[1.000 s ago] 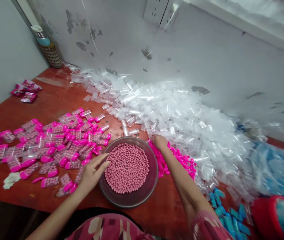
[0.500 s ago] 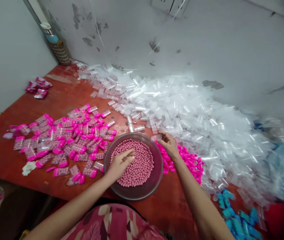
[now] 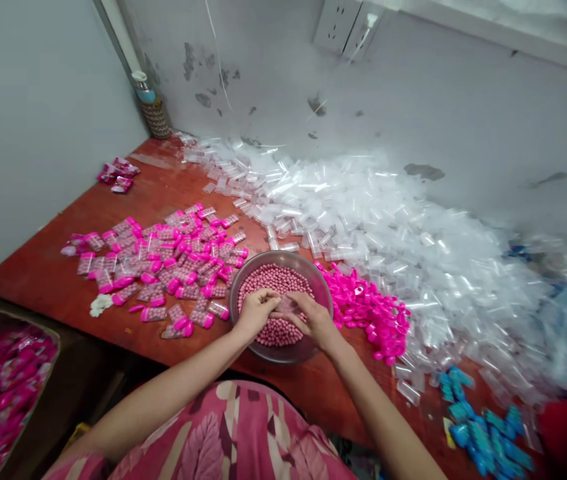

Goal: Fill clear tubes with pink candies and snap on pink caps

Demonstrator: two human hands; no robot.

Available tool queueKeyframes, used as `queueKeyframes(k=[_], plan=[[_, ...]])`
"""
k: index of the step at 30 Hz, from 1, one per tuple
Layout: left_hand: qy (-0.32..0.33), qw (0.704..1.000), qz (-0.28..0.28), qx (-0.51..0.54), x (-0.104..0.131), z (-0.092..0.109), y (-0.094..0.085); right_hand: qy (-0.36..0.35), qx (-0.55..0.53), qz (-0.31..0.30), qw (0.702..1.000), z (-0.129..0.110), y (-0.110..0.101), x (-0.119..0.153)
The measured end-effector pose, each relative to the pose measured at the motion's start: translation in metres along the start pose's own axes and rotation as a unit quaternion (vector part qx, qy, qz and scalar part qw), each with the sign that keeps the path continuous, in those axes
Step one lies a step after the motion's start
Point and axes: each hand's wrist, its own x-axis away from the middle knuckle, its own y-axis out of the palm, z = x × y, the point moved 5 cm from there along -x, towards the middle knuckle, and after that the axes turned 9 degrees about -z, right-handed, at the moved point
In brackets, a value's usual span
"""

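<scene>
Both hands meet over a dark metal bowl (image 3: 283, 356) filled with small pink beads (image 3: 279, 333). My right hand (image 3: 316, 325) grips a small clear plastic container (image 3: 289, 306), held sideways above the beads. My left hand (image 3: 256, 313) is closed in a pinch at the container's left end; what lies between its fingertips is hidden. Right of the bowl lies a heap of bright pink caps (image 3: 370, 310). On the left spread many bead-filled containers with pink caps (image 3: 183, 270).
A large heap of clear empty containers (image 3: 363, 207) runs along the wall. Blue pieces (image 3: 483, 427) lie at the front right. A box of pink packets (image 3: 3, 387) stands at lower left. Pink packets (image 3: 119, 175) and a bottle (image 3: 150, 107) sit at the back left.
My right hand has moved left from beside the pink caps to over the bowl, with a clear container in it. My left hand has met it there. The view has shifted.
</scene>
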Motion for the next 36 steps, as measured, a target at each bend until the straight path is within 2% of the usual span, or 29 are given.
queueKeyframes(k=[4, 7, 11, 13, 18, 21, 25, 28, 31, 34, 36], plan=[[-0.023, 0.999, 0.047, 0.0, 0.005, -0.018, -0.018, 0.012, 0.178, -0.055, 0.982, -0.002, 0.03, -0.002], [-0.045, 0.998, 0.041, -0.008, 0.013, -0.028, -0.033, 0.057, 0.273, -0.126, 0.952, 0.015, 0.043, -0.011], [-0.04, 0.998, 0.042, -0.014, 0.031, -0.024, -0.061, 0.105, 0.365, -0.17, 0.909, 0.044, 0.051, -0.025], [-0.033, 0.998, 0.05, -0.017, 0.04, -0.017, -0.074, 0.106, 0.366, -0.183, 0.906, 0.052, 0.064, -0.032], [-0.018, 0.995, 0.094, -0.02, 0.053, -0.004, -0.096, 0.07, 0.306, -0.221, 0.923, 0.054, 0.115, -0.049], [0.006, 0.994, 0.104, -0.04, 0.054, 0.0, -0.102, 0.065, 0.249, -0.214, 0.942, 0.055, 0.126, -0.053], [0.062, 0.98, 0.075, -0.173, 0.047, 0.004, -0.096, 0.08, 0.161, -0.166, 0.97, 0.058, 0.109, -0.045], [0.093, 0.948, 0.023, -0.302, 0.037, 0.005, -0.077, 0.073, -0.052, -0.108, 0.99, 0.049, 0.089, -0.033], [0.095, 0.937, -0.037, -0.335, 0.025, 0.0, -0.055, 0.062, -0.251, -0.064, 0.964, 0.035, 0.076, -0.024], [0.098, 0.95, -0.092, -0.284, 0.013, -0.004, -0.038, 0.071, -0.335, -0.022, 0.939, 0.026, 0.066, -0.016], [0.074, 0.969, -0.114, -0.204, 0.005, -0.009, -0.031, 0.092, -0.376, 0.0, 0.922, 0.025, 0.059, -0.011]])
